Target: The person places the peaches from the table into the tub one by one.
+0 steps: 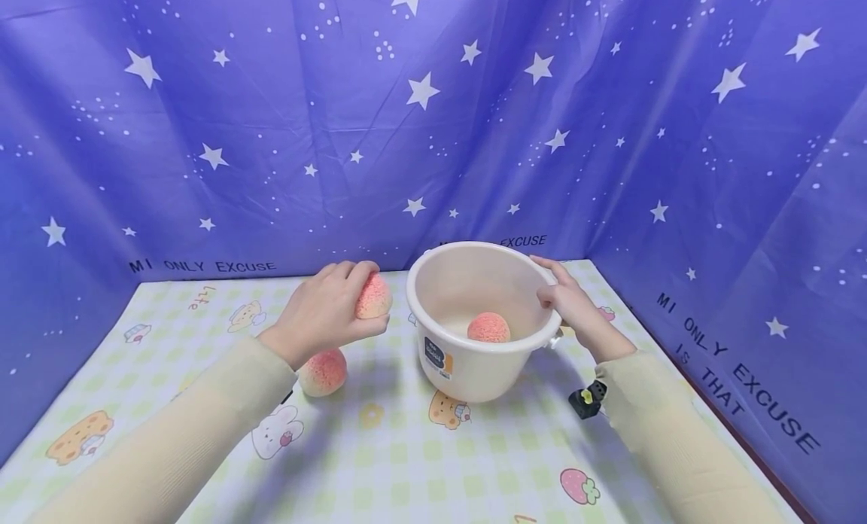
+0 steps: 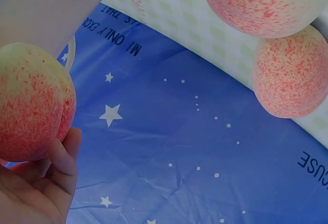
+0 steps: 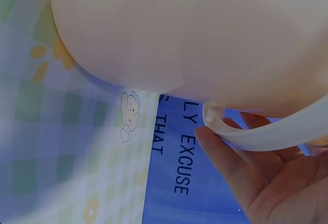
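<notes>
In the head view, my left hand (image 1: 321,307) grips a pink and cream peach (image 1: 375,297) in the air just left of a white bucket (image 1: 470,370). My right hand (image 1: 581,307) holds the bucket at its right side; the right wrist view shows the fingers around its white handle (image 3: 279,134). Another peach (image 1: 488,327) lies inside the bucket. Below my left wrist, a peach (image 1: 325,373) rests on the table, partly covered by the arm. The left wrist view shows two peaches there, a nearer peach (image 2: 261,3) and a farther peach (image 2: 291,73).
A green and white checked tablecloth (image 1: 400,464) with cartoon prints covers the table. Blue star-patterned curtains (image 1: 305,117) stand behind it and on both sides. A small black object (image 1: 586,400) shows at the right sleeve's cuff.
</notes>
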`<action>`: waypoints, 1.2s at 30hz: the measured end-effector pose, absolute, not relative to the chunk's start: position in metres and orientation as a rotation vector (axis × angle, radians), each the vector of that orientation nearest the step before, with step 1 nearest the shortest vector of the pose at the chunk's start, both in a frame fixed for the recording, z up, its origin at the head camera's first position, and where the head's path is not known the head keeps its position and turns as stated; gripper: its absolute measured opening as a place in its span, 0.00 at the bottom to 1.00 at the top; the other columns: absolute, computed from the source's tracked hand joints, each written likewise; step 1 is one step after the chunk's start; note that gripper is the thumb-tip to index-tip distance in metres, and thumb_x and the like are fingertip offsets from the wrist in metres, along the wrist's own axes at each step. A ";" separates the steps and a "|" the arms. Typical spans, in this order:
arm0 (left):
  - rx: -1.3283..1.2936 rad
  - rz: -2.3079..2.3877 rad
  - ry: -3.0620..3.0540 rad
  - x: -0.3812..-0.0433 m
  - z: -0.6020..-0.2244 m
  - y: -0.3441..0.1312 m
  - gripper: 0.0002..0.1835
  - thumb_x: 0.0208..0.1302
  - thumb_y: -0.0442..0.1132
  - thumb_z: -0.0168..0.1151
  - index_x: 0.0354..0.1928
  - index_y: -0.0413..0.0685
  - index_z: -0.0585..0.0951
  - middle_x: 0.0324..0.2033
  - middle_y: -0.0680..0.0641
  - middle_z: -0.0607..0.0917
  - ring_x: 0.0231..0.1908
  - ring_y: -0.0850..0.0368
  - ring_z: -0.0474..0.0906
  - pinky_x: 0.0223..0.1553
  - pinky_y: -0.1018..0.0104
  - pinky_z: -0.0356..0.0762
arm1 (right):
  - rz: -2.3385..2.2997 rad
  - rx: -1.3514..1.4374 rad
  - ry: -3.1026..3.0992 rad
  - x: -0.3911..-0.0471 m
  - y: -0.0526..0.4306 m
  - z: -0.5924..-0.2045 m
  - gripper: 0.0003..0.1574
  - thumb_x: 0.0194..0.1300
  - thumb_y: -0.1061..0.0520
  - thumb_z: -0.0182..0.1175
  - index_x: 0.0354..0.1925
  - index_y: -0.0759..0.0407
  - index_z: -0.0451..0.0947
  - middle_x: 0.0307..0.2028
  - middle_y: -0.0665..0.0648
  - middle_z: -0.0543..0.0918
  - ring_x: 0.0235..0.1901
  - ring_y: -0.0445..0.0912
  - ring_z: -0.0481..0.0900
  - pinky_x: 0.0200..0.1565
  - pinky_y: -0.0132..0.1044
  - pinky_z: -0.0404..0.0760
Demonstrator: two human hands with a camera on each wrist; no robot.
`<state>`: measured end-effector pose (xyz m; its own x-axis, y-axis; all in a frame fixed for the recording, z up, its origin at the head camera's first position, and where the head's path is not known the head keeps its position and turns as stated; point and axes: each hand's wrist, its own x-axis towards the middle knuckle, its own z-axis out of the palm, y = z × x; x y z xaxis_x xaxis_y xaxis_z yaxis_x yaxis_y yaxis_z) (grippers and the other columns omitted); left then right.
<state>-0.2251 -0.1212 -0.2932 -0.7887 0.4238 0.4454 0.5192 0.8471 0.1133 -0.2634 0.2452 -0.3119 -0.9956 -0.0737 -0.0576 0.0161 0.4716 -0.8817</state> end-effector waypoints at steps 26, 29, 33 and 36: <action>-0.725 -0.369 -2.505 -0.229 -0.284 -0.108 0.34 0.52 0.60 0.64 0.58 0.50 0.76 0.43 0.43 0.83 0.42 0.46 0.79 0.43 0.53 0.81 | -1.572 -0.048 2.618 -0.266 0.245 -0.313 0.58 0.49 0.67 0.45 0.79 0.48 0.46 0.68 0.71 0.61 0.48 0.57 0.74 0.31 0.35 0.77; -0.724 -0.369 -2.505 -0.229 -0.283 -0.107 0.35 0.52 0.61 0.65 0.58 0.49 0.76 0.43 0.42 0.83 0.43 0.45 0.79 0.44 0.51 0.81 | -1.572 -0.048 2.617 -0.266 0.245 -0.313 0.58 0.49 0.67 0.45 0.79 0.48 0.46 0.68 0.71 0.61 0.48 0.57 0.75 0.31 0.35 0.77; -0.721 -0.370 -2.499 -0.231 -0.281 -0.105 0.35 0.52 0.61 0.64 0.59 0.49 0.76 0.44 0.42 0.83 0.44 0.44 0.80 0.44 0.51 0.81 | -1.566 -0.051 2.624 -0.265 0.245 -0.313 0.58 0.48 0.67 0.45 0.79 0.49 0.47 0.68 0.71 0.61 0.47 0.56 0.75 0.30 0.35 0.77; -0.716 -0.376 -2.504 -0.231 -0.280 -0.102 0.35 0.53 0.62 0.64 0.59 0.50 0.76 0.46 0.42 0.83 0.45 0.45 0.80 0.45 0.50 0.81 | -1.566 -0.049 2.623 -0.265 0.245 -0.312 0.58 0.48 0.67 0.45 0.79 0.49 0.47 0.68 0.71 0.62 0.47 0.57 0.75 0.30 0.35 0.78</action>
